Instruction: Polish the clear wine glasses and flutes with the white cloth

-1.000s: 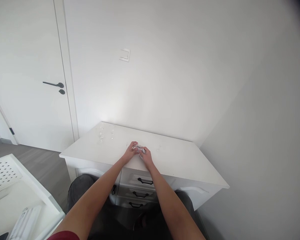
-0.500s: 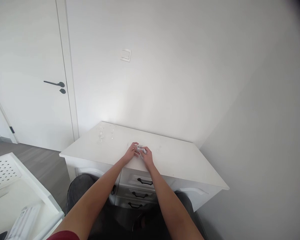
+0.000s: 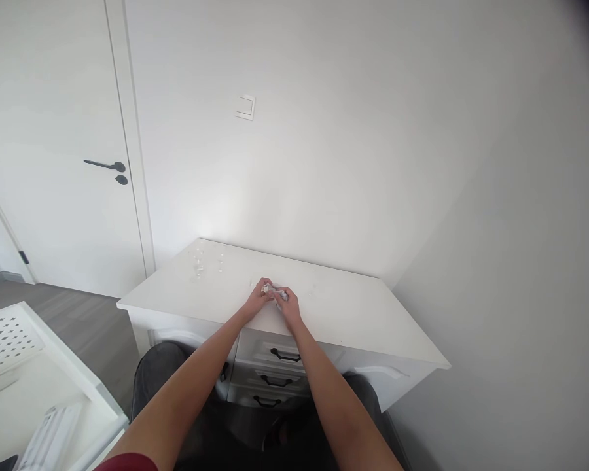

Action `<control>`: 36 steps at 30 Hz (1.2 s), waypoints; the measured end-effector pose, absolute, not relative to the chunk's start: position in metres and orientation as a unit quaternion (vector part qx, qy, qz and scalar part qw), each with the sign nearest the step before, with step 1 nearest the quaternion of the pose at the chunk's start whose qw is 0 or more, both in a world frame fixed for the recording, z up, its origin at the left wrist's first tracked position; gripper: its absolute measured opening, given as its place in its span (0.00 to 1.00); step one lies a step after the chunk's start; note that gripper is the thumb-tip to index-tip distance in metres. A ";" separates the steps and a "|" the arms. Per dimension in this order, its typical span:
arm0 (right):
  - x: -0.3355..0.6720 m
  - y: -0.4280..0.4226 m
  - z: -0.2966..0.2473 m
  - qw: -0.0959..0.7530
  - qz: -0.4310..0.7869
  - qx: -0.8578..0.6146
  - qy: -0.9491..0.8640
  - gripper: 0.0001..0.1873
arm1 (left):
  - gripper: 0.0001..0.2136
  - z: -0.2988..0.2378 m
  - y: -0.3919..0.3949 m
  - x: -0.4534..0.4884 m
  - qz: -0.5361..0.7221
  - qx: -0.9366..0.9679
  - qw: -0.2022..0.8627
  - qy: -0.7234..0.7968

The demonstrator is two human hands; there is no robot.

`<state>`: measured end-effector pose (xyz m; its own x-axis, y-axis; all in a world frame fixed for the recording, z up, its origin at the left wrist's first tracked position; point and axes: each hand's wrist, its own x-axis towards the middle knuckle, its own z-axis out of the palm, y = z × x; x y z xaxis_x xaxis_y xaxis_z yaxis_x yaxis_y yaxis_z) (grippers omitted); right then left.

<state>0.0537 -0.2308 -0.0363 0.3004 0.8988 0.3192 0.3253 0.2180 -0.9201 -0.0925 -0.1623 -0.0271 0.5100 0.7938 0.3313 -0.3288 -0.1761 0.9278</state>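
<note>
Both hands meet low over the middle of the white cabinet top (image 3: 343, 320). My left hand (image 3: 258, 298) has its fingers curled round one side of a small crumpled whitish thing (image 3: 275, 292), which could be cloth, paper or thin plastic; I cannot tell which. My right hand (image 3: 288, 303) pinches the other side of it, thumb and fingers close together. Fingers hide much of this thing. Farther left on the top stands a small clear glass-like object (image 3: 199, 265), with another faint clear object (image 3: 220, 263) beside it.
Black-handled drawers (image 3: 269, 379) are under the top, between my knees. At lower left is a white cart or shelf (image 3: 98, 392) holding a white packet (image 3: 53, 432). A wall with a light switch (image 3: 245, 107) rises behind; a white door (image 3: 53, 216) is at left.
The fingers of both hands have shifted slightly round the crumpled whitish thing, and its visible shape differs a little. Both arms stay in nearly the same place.
</note>
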 end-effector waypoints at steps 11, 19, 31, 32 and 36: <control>0.055 -0.228 -0.042 0.566 0.255 -0.572 -0.537 0.16 | 0.17 -0.028 -0.159 -0.096 0.443 0.608 0.633 0.183; 0.051 -0.230 -0.035 0.552 0.248 -0.567 -0.559 0.16 | 0.17 -0.028 -0.159 -0.094 0.427 0.602 0.643 0.202; 0.048 -0.231 -0.033 0.575 0.284 -0.581 -0.501 0.16 | 0.17 -0.024 -0.160 -0.091 0.387 0.635 0.619 0.251; 0.048 -0.232 -0.033 0.584 0.290 -0.578 -0.490 0.16 | 0.17 -0.022 -0.161 -0.091 0.383 0.641 0.617 0.248; 0.048 -0.238 -0.030 0.612 0.314 -0.559 -0.464 0.16 | 0.19 -0.015 -0.167 -0.096 0.382 0.665 0.607 0.209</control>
<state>0.0484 -0.2377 -0.0298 0.3729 0.9021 0.2172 0.1350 0.1788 -0.9746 -0.0957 -0.1670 -0.0150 0.6202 0.7420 0.2546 -0.1863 -0.1760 0.9666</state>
